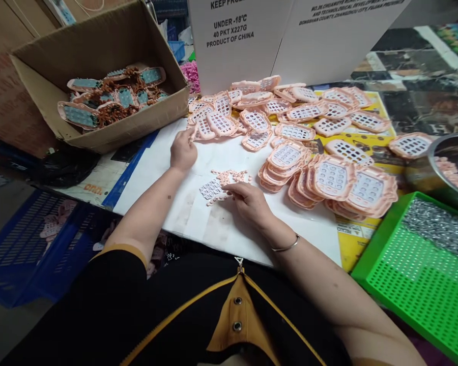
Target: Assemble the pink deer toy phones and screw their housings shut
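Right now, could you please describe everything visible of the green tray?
The green tray looks like plastic, with low walls around a flat base pierced by rows of small holes. Small, shiny silvery pieces are heaped over its far part; nearer, the holes show. It lies at the person's right, beside the metal bowl. The picture's right edge cuts it off. Neither the left hand nor the right hand touches it.

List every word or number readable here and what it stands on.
"KEEP FROZE…": white carton, cut off at the top
"UNDER -18°C": same carton
"40 PKT X227G": same carton
"PRODUCT OF CHINA": same carton
"NO… CHUANGYE…": same carton, partly unclear
"AND TECHNOLOGICAL DEVELOPMENT…": same carton
"DONGSHAN COUNTY, ZHANGZHOU CITY, FUJIAN PROVINCE": same carton
"onn.": pale sheet, left
Too small or blurred: print on the yellow sheet
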